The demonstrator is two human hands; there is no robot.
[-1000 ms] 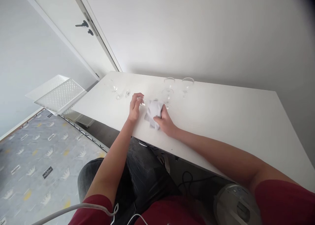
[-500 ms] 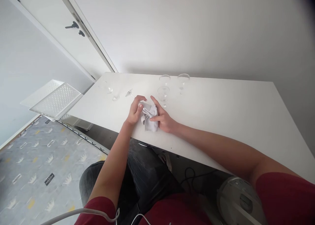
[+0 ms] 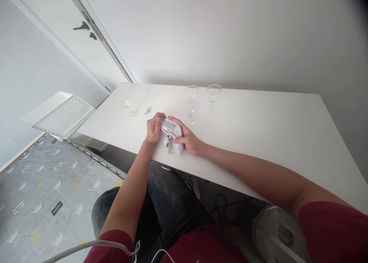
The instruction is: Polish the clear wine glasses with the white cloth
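Note:
My left hand grips a clear stemmed glass lying sideways over the white table; its foot sticks out to the upper left. My right hand holds a white cloth wrapped round the bowl end of that glass. Both hands are closed and meet near the table's front edge.
Three upright clear stemmed glasses stand behind my hands, near the wall. Another glass lies on its side at the table's left end. A white perforated shelf stands left of the table. A door with a dark handle is at the upper left.
My left hand lifted the glass from the table and brought it back toward me. My right hand closed the cloth over the glass's bowl end.

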